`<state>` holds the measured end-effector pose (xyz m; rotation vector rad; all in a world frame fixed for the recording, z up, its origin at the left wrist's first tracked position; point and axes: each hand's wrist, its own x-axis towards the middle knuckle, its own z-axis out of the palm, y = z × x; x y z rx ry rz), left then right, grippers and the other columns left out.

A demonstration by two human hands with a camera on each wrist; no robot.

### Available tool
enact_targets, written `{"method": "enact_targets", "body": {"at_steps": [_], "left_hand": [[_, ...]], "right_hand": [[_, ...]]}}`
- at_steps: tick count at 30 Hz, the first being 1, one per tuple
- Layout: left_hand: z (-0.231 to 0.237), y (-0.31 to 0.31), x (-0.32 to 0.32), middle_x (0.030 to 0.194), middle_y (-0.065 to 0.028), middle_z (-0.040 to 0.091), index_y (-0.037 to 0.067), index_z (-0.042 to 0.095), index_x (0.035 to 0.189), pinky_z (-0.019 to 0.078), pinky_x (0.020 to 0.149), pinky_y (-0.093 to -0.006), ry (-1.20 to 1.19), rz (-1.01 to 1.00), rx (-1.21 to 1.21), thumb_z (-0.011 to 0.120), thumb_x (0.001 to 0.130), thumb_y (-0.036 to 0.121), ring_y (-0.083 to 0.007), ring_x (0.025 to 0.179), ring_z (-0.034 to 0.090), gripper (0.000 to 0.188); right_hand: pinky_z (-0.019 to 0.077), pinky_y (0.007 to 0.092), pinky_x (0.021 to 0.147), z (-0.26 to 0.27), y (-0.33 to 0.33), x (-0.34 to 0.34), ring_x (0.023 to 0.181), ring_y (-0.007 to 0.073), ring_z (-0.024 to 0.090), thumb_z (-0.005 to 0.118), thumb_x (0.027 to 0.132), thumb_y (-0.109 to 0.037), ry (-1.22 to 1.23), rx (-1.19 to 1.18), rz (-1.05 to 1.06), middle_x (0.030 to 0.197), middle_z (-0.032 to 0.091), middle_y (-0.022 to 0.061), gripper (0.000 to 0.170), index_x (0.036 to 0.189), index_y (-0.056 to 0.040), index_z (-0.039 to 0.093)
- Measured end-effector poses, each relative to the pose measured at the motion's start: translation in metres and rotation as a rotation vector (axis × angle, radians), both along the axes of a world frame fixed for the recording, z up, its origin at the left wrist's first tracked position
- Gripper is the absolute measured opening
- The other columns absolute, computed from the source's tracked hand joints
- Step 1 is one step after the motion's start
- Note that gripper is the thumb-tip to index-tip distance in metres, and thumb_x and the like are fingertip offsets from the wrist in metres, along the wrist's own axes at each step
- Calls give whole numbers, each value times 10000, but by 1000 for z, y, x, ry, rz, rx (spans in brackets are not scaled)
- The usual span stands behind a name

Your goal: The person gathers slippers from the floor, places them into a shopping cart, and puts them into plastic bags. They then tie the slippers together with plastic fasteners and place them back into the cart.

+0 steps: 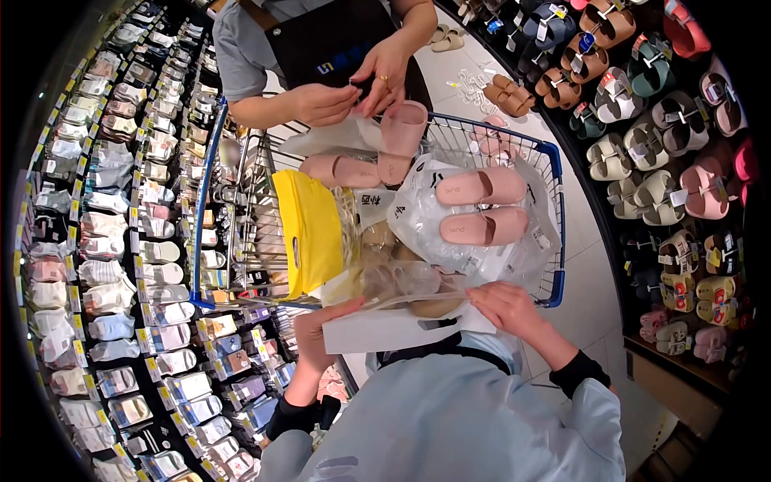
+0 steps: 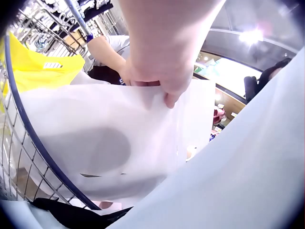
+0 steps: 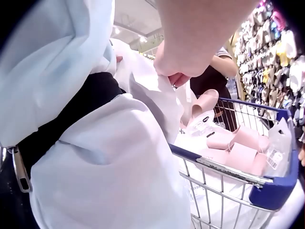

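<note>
A plastic bag with a white back and a clear front is stretched between my two hands at the near side of the cart. My left hand grips its left side; in the left wrist view, the thumb lies over the white sheet. With curled fingers, my right hand pinches the bag's right edge. A dark rounded shape shows through the white sheet in the left wrist view. Just beyond the bag, a pair of pink slippers lies on clear packaging.
A blue-edged wire cart holds more pink slippers and a yellow bag. Across it, another person's hands work close together above a pink slipper. Sock racks stand left, slipper racks right.
</note>
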<state>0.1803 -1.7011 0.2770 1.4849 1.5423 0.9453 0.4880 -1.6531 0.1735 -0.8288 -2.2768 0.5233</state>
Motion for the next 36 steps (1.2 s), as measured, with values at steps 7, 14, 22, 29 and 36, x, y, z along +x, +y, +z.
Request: {"method": "enact_targets", "body": {"at_steps": [7,14,22,29,36], "left_hand": [[9,3,-32,903,-145,673,-53,664,929,501,732,-258,76,82,-18,639,669,44,-172,811,651,278],[-6,18,-5,936,-121,672,-19,657,971,489,767,-241,-8,-103,-95,604,714,-28,-154,841,646,263],[-37,22,27,961,-111,659,26,653,982,507,755,-286,142,-332,-86,569,654,-86,-230,850,649,357],[-77,31,51,919,-63,661,107,633,1024,521,659,-308,387,-597,96,621,710,52,-244,773,640,319],[-78,52,50,1039,-120,612,92,544,1144,496,734,-326,139,-797,147,629,756,157,-266,891,608,403]], "right_hand": [[531,360,724,18,15,18,701,238,629,639,765,-98,-42,4,-92,821,656,94,140,872,-8,637],[507,369,759,73,8,-11,833,270,622,587,775,-75,54,-242,-54,908,645,118,186,952,-28,622],[416,414,841,24,1,-78,910,352,554,448,864,-227,-503,-523,1,1003,584,218,360,1087,41,536],[471,319,722,-157,12,-87,835,254,575,488,862,-378,-131,-1421,174,998,595,144,361,1005,-78,629],[476,367,674,-72,43,-130,708,292,597,556,807,-426,-256,-1078,-28,730,611,170,417,931,-37,640]]}}
